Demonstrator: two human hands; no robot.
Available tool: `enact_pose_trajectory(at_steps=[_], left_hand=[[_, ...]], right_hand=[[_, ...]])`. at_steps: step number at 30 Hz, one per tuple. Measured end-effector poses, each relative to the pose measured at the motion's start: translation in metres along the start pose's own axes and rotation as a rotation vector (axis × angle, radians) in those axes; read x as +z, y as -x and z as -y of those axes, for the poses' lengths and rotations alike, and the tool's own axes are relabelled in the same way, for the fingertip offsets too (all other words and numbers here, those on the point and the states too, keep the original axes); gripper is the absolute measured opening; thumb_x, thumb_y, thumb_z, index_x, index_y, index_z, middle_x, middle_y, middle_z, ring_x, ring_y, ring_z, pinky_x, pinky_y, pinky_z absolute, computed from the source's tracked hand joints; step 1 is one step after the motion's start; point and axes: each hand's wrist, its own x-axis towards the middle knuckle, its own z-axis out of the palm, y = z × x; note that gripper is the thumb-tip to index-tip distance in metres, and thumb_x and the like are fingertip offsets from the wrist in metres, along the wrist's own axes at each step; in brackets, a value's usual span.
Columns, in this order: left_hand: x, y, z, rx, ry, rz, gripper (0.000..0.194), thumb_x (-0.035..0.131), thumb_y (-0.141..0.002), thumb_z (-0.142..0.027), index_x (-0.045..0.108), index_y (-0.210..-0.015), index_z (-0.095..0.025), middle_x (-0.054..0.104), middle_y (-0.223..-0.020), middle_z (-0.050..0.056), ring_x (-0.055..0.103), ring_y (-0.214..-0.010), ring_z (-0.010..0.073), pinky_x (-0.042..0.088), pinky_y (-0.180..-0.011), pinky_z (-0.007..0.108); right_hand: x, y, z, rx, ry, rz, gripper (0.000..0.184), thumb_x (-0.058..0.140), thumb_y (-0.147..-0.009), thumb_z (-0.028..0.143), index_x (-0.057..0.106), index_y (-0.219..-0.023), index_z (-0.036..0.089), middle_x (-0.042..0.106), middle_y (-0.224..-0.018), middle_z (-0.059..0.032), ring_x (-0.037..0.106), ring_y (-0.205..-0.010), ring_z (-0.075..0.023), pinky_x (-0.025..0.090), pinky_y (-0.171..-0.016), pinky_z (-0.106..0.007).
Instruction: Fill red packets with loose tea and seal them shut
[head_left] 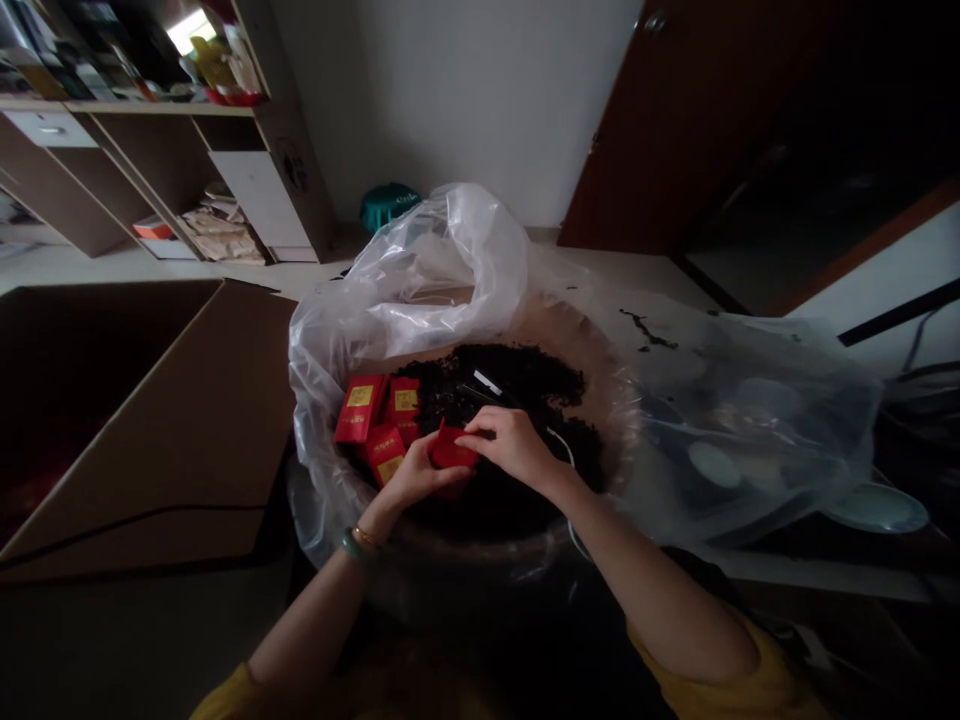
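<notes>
A wide round basin (600,360) lined with a clear plastic bag (435,270) holds a heap of dark loose leaves (525,385). Several small red packets with yellow labels (375,415) lie at its left side. My left hand (416,478) and my right hand (506,440) meet over the leaves, both closed on one small red packet (452,455), which they pinch at its edges. A green bangle and a thin bracelet sit on my left wrist. A dark scoop-like tool (487,390) lies on the leaves just beyond my right hand.
A large open cardboard box (150,420) stands at the left. More clear plastic covers bowls and dishes (750,440) on the right. A wooden shelf unit (187,130) and a brown door (675,120) stand behind. A teal object (386,205) lies by the wall.
</notes>
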Motion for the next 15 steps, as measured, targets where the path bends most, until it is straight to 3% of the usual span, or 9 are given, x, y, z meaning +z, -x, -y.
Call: enact_pose_trajectory(at_steps=[3,7,10,12,15], left_hand=[[-0.001,0.001,-0.004,-0.113,0.07,0.059,0.051,0.086,-0.049,-0.04,0.067,-0.086,-0.01,0.071,-0.075,0.004,0.065,-0.066,0.0173,0.053,-0.067,0.029],[-0.001,0.002,-0.011,-0.201,0.128,0.146,0.048,0.083,-0.053,-0.043,0.067,-0.083,-0.01,0.07,-0.07,0.003,0.064,-0.061,0.0161,0.052,-0.061,0.027],[0.001,0.002,-0.016,-0.187,0.087,0.18,0.045,0.084,-0.052,-0.04,0.068,-0.081,-0.01,0.069,-0.068,0.003,0.061,-0.06,0.0141,0.05,-0.06,0.025],[0.004,0.001,-0.018,-0.144,0.057,0.175,0.044,0.086,-0.048,-0.035,0.068,-0.08,-0.01,0.068,-0.067,0.002,0.059,-0.061,0.0126,0.048,-0.061,0.024],[0.009,0.0,-0.019,-0.119,0.05,0.161,0.038,0.086,-0.048,-0.032,0.065,-0.071,-0.01,0.062,-0.06,-0.001,0.053,-0.056,0.0098,0.045,-0.057,0.022]], right_hand=[[0.001,-0.002,-0.003,0.077,-0.045,-0.056,0.007,0.074,-0.073,0.019,0.069,-0.078,0.018,0.067,-0.072,0.0004,0.061,-0.064,-0.0123,0.047,-0.064,-0.023],[0.006,-0.003,-0.004,0.136,-0.082,-0.054,0.031,0.076,-0.071,0.025,0.067,-0.1,0.019,0.067,-0.074,0.0013,0.06,-0.063,-0.0124,0.047,-0.063,-0.023],[0.009,-0.003,-0.003,0.086,-0.091,-0.01,0.011,0.073,-0.076,0.026,0.07,-0.082,0.018,0.068,-0.076,-0.0016,0.062,-0.068,-0.0134,0.046,-0.065,-0.023],[0.011,-0.003,-0.003,0.049,-0.077,0.005,0.012,0.069,-0.079,0.025,0.07,-0.071,0.017,0.067,-0.071,-0.0018,0.061,-0.064,-0.0127,0.045,-0.062,-0.023],[0.013,-0.004,-0.004,0.032,-0.059,-0.011,0.014,0.069,-0.08,0.026,0.07,-0.07,0.017,0.067,-0.07,-0.0018,0.061,-0.063,-0.0125,0.044,-0.06,-0.022]])
